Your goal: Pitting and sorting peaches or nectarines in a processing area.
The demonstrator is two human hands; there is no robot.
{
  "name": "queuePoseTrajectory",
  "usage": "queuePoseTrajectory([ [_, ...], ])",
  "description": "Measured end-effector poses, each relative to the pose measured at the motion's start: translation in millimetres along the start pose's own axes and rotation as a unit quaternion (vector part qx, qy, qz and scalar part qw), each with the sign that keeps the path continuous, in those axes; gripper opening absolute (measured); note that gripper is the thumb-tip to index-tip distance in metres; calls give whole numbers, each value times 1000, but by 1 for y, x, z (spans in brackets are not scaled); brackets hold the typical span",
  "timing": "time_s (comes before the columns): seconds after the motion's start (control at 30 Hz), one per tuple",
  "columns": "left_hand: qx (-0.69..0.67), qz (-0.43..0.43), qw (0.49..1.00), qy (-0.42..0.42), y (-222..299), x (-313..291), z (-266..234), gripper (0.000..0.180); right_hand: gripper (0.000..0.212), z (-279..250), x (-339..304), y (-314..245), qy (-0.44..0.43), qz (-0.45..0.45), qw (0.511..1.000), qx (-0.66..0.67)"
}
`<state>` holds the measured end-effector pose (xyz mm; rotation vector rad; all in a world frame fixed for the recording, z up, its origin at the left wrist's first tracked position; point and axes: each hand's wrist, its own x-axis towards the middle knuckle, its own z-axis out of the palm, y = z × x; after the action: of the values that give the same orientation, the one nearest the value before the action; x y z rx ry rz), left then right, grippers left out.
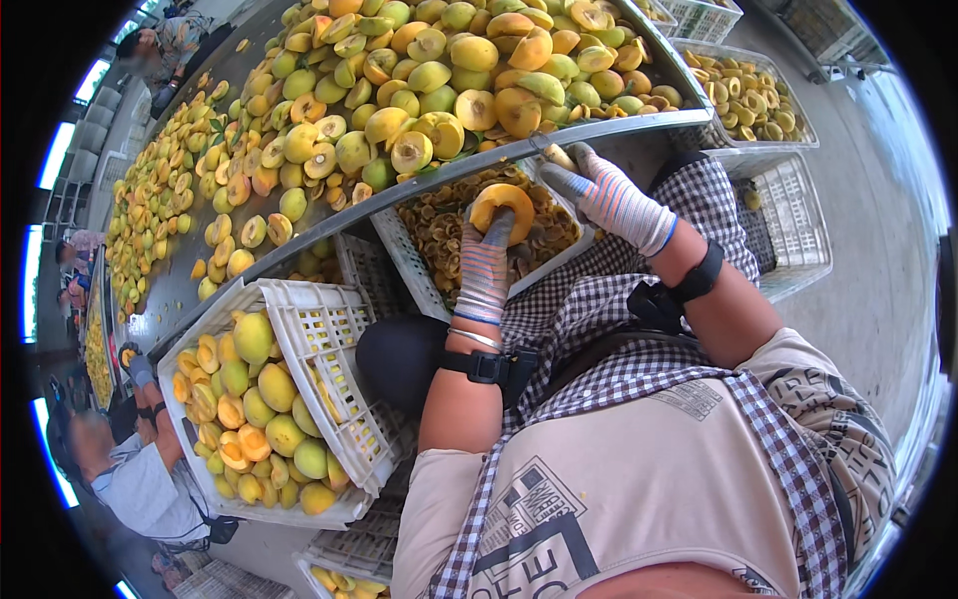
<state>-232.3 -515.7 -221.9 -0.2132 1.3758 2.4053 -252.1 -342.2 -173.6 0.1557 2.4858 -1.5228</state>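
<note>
My left hand (483, 265), in a striped glove with grey fingertips, grips a yellow-orange peach half (488, 203) with a hollow centre. It is above a white crate (402, 258) of brownish pits and scraps. My right hand (621, 205), gloved alike, is closed around a small tool with a pale wooden handle (559, 157). The tool's thin metal end lies near the rim of the table (469, 162) and is too small to make out fully. Whole and halved peaches (439, 75) are heaped on that table, just beyond both hands.
At my left stands a tilted white crate (334, 334) full of peaches. Right of me are a crate of peach halves (743, 90) and a white crate (798, 225) with few pieces. A co-worker (150, 479) sits at the left; others are farther back.
</note>
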Motion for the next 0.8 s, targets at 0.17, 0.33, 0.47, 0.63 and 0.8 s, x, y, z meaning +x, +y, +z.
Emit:
queuePoseTrajectory([
  [0.17,-7,13,999,40,5,-1,4,38,36,20,-24,8,-57,-68,996,-24],
  [0.33,-73,29,996,35,0,1,-4,57,35,31,-35,-6,-34,-116,950,-287],
  [0.47,-71,38,996,34,-2,1,-5,59,32,34,-38,-27,-28,-84,940,-328],
  [0.63,29,168,985,38,-4,4,-3,54,33,43,-39,-31,-24,-111,937,-331],
  [0.8,46,197,978,50,-5,3,0,51,30,54,-37,-28,-7,-113,926,-360],
])
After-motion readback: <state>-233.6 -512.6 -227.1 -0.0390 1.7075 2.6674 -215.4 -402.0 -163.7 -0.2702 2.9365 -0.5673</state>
